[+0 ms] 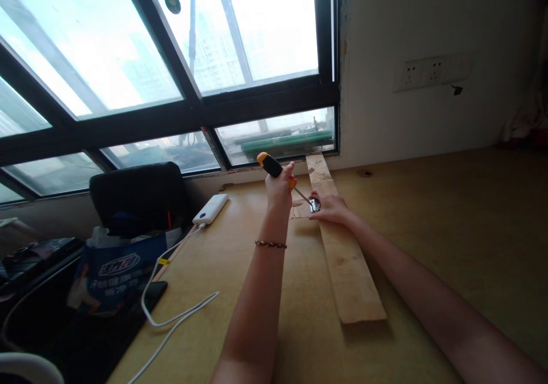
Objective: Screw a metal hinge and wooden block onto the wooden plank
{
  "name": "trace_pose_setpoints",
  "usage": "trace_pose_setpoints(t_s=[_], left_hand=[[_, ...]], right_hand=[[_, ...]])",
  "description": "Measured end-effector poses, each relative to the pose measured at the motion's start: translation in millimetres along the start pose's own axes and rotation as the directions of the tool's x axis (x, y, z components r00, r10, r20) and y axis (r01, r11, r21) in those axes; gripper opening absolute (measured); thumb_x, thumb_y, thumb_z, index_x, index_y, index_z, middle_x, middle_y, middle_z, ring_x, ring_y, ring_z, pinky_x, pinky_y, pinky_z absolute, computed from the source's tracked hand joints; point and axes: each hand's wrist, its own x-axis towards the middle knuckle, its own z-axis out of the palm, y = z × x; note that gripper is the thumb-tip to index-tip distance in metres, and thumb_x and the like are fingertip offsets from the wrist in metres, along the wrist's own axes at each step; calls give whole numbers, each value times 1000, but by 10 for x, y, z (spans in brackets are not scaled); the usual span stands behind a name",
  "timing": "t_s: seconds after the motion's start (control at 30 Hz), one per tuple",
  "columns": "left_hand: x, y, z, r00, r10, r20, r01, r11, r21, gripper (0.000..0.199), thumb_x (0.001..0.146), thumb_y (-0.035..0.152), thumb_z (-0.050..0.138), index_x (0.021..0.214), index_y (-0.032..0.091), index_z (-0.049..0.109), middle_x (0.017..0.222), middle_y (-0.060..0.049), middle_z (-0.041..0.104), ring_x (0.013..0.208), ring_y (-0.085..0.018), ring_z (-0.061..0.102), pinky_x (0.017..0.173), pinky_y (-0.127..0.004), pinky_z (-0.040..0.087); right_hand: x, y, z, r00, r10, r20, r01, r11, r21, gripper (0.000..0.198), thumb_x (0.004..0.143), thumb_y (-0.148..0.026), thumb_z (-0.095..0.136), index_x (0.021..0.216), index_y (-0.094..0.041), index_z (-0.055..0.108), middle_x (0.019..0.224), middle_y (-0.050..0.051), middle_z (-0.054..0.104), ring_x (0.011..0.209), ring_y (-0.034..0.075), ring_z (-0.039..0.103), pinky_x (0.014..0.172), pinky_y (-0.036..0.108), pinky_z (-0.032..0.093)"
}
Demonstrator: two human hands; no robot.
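My left hand (279, 188) is closed round the handle of a black and yellow screwdriver (272, 166). Its thin metal shaft slants down to the right, and the tip meets a small shiny metal hinge-like piece (315, 205). With thumb and fingers, my right hand (331, 207) grips that metal piece from the right, over a long wooden board (349, 275). A short wood piece (301, 208) juts out to the left beneath the metal piece. Whether a screw sits under the tip is too small to tell.
The board lies on a yellowish wooden table (428, 247). At left are a white power bank (211, 209) and its white cable (180, 315). Beyond the table's left edge stand a blue bag (115, 275) and a black chair (137, 195). A window and a wall border the far side.
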Motion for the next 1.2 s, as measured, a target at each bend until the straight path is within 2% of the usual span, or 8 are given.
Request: trace_pose_setpoints(t_s=[0.27, 0.57, 0.77, 1.03, 1.2], left_hand=[[-24, 12, 16, 1000, -2, 9, 2, 999, 39, 31, 52, 26, 73, 58, 17, 44, 47, 7, 41, 44, -5, 42, 44, -20, 36], [-66, -45, 61, 994, 69, 88, -79, 991, 105, 32, 54, 30, 73, 58, 16, 44, 49, 6, 42, 44, -5, 43, 44, -19, 38], [-49, -39, 58, 993, 61, 99, -76, 984, 158, 26, 54, 24, 71, 59, 15, 47, 47, 5, 44, 44, -6, 43, 42, -19, 38], [-93, -15, 56, 963, 57, 264, -115, 971, 210, 24, 57, 23, 69, 56, 15, 47, 48, 4, 46, 44, -5, 44, 46, -20, 39], [-45, -56, 40, 950, 106, 295, -184, 951, 250, 22, 60, 25, 68, 59, 15, 48, 50, 3, 49, 46, -7, 47, 48, -21, 40]], right_hand=[[4, 8, -2, 1000, 3, 10, -3, 1000, -2, 68, 54, -51, 73, 111, -26, 46, 107, 0, 64, 90, 23, 62, 73, 32, 46], [0, -1, -12, 1000, -1, 6, 1, 1000, 7, 67, 54, -52, 73, 110, -27, 47, 107, -1, 64, 92, 23, 62, 72, 31, 47], [-2, -2, -5, 1000, 2, 2, -2, 1000, -7, 67, 54, -51, 73, 111, -26, 48, 107, 1, 64, 92, 23, 61, 75, 31, 46], [-2, 7, -6, 1000, 1, 4, -1, 1000, -6, 67, 54, -53, 72, 111, -26, 47, 108, 1, 64, 93, 24, 61, 73, 32, 47], [1, 0, -12, 1000, 5, 17, -4, 1000, -18, 67, 54, -52, 72, 111, -26, 47, 108, 0, 64, 92, 23, 61, 72, 31, 46]])
